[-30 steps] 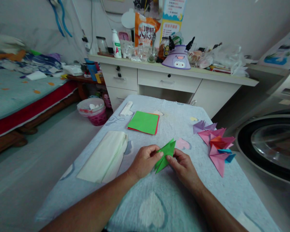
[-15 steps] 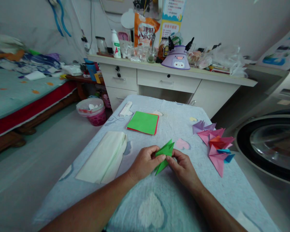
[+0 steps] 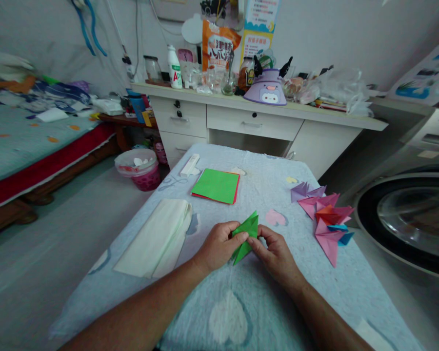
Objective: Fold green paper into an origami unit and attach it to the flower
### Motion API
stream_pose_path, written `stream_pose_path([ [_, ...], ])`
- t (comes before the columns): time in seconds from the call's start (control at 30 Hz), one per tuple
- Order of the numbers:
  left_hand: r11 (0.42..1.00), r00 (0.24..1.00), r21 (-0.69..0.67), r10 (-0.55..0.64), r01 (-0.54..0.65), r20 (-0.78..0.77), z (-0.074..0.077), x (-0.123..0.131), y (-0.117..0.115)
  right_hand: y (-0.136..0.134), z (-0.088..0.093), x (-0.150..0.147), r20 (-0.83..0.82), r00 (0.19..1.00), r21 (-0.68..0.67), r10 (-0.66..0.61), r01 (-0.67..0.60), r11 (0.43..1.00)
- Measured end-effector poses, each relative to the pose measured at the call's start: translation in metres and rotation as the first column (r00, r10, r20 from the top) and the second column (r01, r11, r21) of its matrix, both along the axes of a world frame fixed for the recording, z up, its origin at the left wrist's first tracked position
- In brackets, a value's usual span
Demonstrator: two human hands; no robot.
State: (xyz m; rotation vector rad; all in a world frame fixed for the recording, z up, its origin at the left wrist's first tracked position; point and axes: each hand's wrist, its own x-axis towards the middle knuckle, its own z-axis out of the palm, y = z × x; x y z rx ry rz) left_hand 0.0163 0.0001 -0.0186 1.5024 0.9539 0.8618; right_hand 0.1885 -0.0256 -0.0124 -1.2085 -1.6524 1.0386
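Purple visor (image 3: 266,88) on white desk (image 3: 227,117)

Cloth-covered table (image 3: 267,183) (hearts printed): paper stack (image 3: 215,185), pale packet (image 3: 153,239), origami pieces (image 3: 328,214).

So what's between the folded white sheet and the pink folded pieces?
In the head view, the left hand and right hand lie between them, holding the green folded paper; patterned tablecloth shows around them.
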Motion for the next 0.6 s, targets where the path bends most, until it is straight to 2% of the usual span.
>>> stream_pose_path([
  [0.13, 0.999, 0.999, -0.028, 0.019, -0.018, 0.042, -0.0012, 0.0006, 0.0002, 0.0004, 0.0005, 0.0010, -0.013, 1.000, -0.009, 0.012, -0.012, 1.000],
  [0.4, 0.979, 0.989, -0.203, 0.061, -0.032, 0.136, -0.0027, 0.0024, 0.0030, -0.0003, 0.0020, 0.0017, 0.010, 1.000, -0.041, 0.011, -0.011, 0.999],
  [0.5, 0.986, 0.992, -0.157, 0.077, -0.060, 0.100, -0.0043, 0.0007, 0.0051, 0.0015, -0.0020, 0.0030, 0.072, 0.997, -0.044, -0.006, 0.009, 0.999],
  [0.6, 0.994, 0.995, -0.052, 0.100, -0.101, -0.023, -0.0047, -0.0012, 0.0056, 0.0031, -0.0063, 0.0037, 0.169, 0.985, -0.003, -0.028, 0.029, 1.000],
])
